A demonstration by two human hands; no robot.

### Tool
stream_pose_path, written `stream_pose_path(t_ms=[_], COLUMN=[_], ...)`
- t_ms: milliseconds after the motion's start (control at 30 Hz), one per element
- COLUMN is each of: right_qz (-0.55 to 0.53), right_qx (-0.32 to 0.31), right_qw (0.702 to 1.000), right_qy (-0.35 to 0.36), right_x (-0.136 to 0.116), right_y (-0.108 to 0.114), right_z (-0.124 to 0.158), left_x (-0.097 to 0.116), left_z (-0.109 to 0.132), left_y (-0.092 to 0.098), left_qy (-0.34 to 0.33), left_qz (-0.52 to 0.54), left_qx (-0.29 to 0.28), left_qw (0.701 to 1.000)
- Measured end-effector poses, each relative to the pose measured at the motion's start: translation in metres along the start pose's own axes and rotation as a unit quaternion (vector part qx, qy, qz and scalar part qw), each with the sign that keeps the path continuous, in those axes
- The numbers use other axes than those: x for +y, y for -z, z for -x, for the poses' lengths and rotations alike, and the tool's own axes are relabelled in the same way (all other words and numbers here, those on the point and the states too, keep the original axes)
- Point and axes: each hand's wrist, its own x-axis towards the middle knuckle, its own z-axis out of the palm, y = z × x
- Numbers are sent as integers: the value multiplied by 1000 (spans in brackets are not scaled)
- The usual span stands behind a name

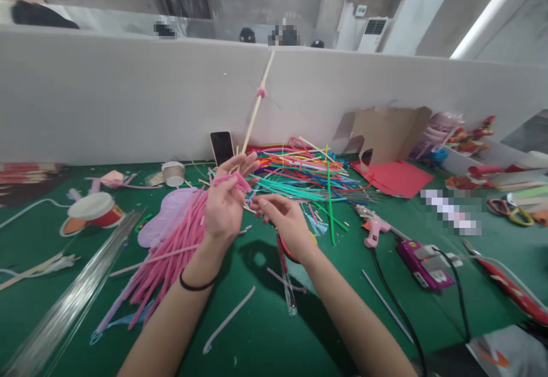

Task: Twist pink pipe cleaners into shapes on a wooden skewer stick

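Note:
My left hand (226, 194) is raised over the green table (265, 331), its fingers pinched on a thin wooden stick (256, 108) that slants up to the right and carries a small pink wad. A short pink pipe cleaner (233, 179) lies across the same fingers. My right hand (285, 217) is just to the right, fingers curled in a pinch near the stick's lower end; what it holds is too small to make out. A bundle of pink pipe cleaners (166, 257) lies below the left hand.
A heap of coloured pipe cleaners (308, 177) lies behind the hands, with a phone (221, 147) against the white partition. A pink glue gun (374, 229), red paper (396, 177), scissors (511, 211), paper cups (92, 211) and clear rods (72, 303) surround them.

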Motion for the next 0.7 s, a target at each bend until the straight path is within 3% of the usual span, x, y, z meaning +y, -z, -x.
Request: stream_pose_path(t_ms=[167,300,700], right_qz=[-126,-151,-181], right_qx=[-6,-21,15], right_qw=[992,988,983], right_qy=[6,6,8], right_x=[-7,-4,-4], right_y=[-11,-8,-6], right_z=[-24,-25,-28], left_x=[-2,-4,-8], left_z=[5,4,9], left_y=[-2,-1,-6], left_qy=[-34,-45,-21], left_qz=[-46,-43,-37], left_qx=[-34,-32,-29], left_qw=[998,998,999])
